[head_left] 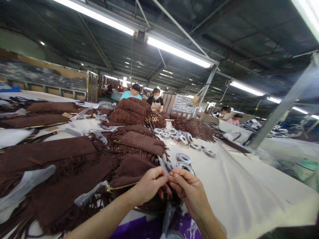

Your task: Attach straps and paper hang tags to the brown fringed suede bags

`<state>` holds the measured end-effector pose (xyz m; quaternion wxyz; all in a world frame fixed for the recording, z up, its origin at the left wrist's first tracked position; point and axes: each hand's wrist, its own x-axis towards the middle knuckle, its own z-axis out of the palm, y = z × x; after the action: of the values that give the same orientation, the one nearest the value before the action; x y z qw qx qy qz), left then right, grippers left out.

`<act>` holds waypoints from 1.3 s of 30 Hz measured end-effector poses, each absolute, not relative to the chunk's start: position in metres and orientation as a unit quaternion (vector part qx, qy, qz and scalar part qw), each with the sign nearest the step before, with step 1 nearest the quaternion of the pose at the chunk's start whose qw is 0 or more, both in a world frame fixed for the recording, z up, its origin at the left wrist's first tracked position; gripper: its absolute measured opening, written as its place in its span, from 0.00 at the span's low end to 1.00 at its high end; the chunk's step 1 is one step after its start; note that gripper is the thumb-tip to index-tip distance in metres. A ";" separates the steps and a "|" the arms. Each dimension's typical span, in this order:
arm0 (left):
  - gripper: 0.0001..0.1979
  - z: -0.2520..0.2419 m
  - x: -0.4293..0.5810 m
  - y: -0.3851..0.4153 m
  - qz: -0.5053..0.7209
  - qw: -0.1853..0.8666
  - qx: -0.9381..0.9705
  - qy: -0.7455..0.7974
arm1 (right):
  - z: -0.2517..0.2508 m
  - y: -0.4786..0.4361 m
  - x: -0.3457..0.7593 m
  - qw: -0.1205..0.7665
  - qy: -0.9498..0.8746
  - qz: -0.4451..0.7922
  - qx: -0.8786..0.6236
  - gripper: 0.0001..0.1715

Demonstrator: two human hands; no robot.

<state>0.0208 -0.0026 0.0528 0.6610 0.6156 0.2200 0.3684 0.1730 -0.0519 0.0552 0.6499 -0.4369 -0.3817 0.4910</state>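
My left hand [153, 184] and my right hand [186, 189] meet fingertip to fingertip at the table's near side. Both are closed in a pinch; whatever lies between the fingers is too small to make out. Just beyond them is a strip in greyish plastic wrap [164, 163]. Beside my left hand lies a dark brown fringed pouch [133, 169] with a gold zipper along its edge. Another brown pouch [142, 143] rests on the stack behind it. Under my hands a dark item is mostly hidden. Coiled, wrapped straps [183, 159] lie beyond my right hand.
Brown fringed pieces [50, 152] spread over the left of the white table [239, 189]. A tall fringed pile [131, 111] and more wrapped coils [183, 137] stand farther back. Purple plastic [139, 229] is below my hands. Two people [156, 101] work across the table.
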 end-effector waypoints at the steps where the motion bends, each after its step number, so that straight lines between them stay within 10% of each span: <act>1: 0.15 0.055 0.019 -0.003 0.366 0.659 0.616 0.227 | 0.053 -0.054 0.175 0.654 -0.385 0.478 -0.441 0.21; 39: 0.08 0.047 0.022 -0.017 0.329 0.253 0.844 0.340 | 0.017 -0.074 0.181 0.526 -0.620 0.150 -0.563 0.09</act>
<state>0.0217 -0.0169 0.0468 0.2530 0.8436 0.3403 0.3295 0.1808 -0.0739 0.0173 0.5256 -0.5628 -0.6201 0.1500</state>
